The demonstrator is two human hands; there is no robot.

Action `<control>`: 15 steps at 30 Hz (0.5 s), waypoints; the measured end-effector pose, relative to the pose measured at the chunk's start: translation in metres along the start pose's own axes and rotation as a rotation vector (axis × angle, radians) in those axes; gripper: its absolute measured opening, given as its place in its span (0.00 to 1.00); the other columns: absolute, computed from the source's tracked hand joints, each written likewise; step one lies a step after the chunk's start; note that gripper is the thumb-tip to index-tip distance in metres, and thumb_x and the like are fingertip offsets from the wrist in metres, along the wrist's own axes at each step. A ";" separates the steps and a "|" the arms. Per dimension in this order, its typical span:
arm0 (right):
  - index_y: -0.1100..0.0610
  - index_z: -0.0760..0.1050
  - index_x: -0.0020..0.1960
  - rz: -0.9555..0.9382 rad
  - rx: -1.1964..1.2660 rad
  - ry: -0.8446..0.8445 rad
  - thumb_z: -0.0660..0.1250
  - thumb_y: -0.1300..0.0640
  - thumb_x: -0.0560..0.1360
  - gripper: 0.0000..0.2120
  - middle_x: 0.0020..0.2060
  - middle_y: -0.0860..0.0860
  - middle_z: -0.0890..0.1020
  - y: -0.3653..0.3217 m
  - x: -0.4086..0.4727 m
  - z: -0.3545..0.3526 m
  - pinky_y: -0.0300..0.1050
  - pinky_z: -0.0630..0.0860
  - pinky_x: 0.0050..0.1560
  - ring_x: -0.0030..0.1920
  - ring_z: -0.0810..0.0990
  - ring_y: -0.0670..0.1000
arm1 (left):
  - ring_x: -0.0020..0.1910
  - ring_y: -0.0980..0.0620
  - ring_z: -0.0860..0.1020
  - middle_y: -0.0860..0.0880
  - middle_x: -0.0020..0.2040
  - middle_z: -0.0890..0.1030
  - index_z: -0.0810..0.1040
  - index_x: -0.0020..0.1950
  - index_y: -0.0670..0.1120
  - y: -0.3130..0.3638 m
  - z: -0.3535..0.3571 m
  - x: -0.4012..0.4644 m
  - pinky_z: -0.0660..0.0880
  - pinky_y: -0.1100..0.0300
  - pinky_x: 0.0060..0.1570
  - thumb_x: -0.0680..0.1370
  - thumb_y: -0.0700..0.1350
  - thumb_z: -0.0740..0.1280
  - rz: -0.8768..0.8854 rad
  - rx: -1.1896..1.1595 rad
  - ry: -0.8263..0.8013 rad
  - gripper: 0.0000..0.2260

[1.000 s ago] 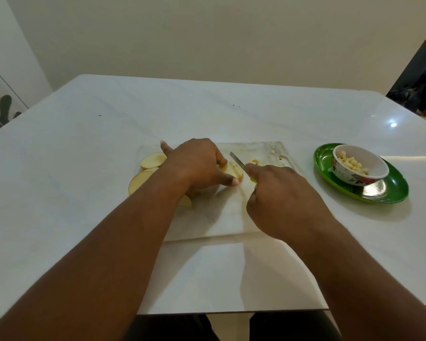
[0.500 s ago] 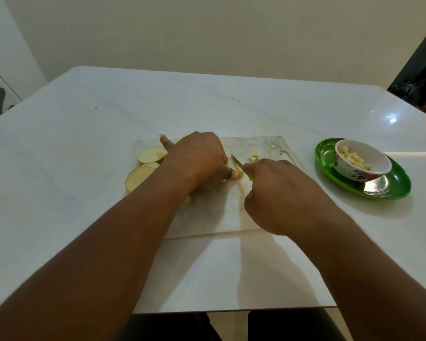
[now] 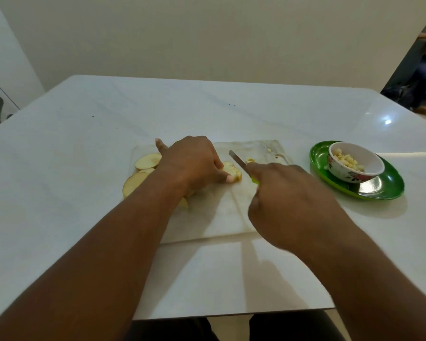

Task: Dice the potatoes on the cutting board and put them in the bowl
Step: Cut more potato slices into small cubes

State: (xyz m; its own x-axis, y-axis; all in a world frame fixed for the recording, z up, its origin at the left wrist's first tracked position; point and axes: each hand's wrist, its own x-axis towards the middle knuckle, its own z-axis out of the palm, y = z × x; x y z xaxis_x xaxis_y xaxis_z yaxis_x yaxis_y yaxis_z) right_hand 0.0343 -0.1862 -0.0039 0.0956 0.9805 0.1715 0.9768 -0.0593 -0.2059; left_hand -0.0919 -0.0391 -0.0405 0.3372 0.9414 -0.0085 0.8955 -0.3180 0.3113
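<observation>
Potato piece [image 3: 231, 171]: mid cutting board [image 3: 221, 212], under the left hand's fingertips.
Left hand [image 3: 192, 163]: fingers curled, pinning that piece down.
Right hand [image 3: 288, 200]: wrapped round the knife [image 3: 237, 160] (green handle peeking out), blade just right of the potato piece.
Slices [image 3: 143, 168]: piled at the board's left.
Bowl [image 3: 354, 166]: right, on a green plate [image 3: 384, 190], holding dice.

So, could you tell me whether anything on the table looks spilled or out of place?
Nothing serious. A few potato bits lie loose near the far right corner of the cutting board, away from the slice being cut. The bowl sits upright on the green plate.
</observation>
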 end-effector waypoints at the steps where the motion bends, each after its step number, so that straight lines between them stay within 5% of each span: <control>1: 0.49 0.74 0.62 -0.001 0.002 -0.003 0.58 0.58 0.72 0.20 0.49 0.48 0.78 -0.001 0.010 0.008 0.41 0.66 0.37 0.43 0.70 0.50 | 0.64 0.49 0.76 0.57 0.54 0.84 0.87 0.53 0.58 0.000 -0.001 0.000 0.44 0.25 0.73 0.71 0.70 0.72 0.000 0.018 -0.018 0.21; 6: 0.51 0.75 0.55 0.003 0.010 -0.090 0.59 0.59 0.72 0.14 0.44 0.49 0.77 -0.004 0.024 0.025 0.39 0.64 0.31 0.39 0.73 0.48 | 0.64 0.49 0.76 0.57 0.55 0.84 0.86 0.54 0.61 -0.001 0.000 0.001 0.42 0.22 0.71 0.76 0.66 0.69 0.048 0.079 -0.032 0.13; 13: 0.43 0.63 0.72 -0.001 -0.022 -0.188 0.60 0.53 0.78 0.23 0.62 0.46 0.75 -0.005 -0.027 -0.004 0.39 0.70 0.49 0.56 0.75 0.48 | 0.65 0.49 0.76 0.59 0.56 0.84 0.85 0.55 0.61 -0.004 0.003 0.001 0.41 0.23 0.71 0.74 0.67 0.72 0.041 0.026 -0.005 0.15; 15: 0.44 0.63 0.72 0.003 -0.032 -0.237 0.60 0.53 0.78 0.23 0.60 0.47 0.75 -0.005 -0.031 -0.015 0.40 0.71 0.49 0.53 0.75 0.48 | 0.66 0.49 0.75 0.58 0.58 0.83 0.85 0.56 0.61 -0.003 0.002 -0.001 0.40 0.23 0.71 0.75 0.66 0.71 0.050 0.044 -0.007 0.15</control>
State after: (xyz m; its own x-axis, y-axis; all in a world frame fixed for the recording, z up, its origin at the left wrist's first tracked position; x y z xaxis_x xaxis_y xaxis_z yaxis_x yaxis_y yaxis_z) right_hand 0.0296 -0.2188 0.0063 0.0544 0.9967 -0.0603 0.9825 -0.0642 -0.1746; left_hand -0.0944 -0.0395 -0.0436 0.3837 0.9235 -0.0006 0.8893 -0.3693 0.2699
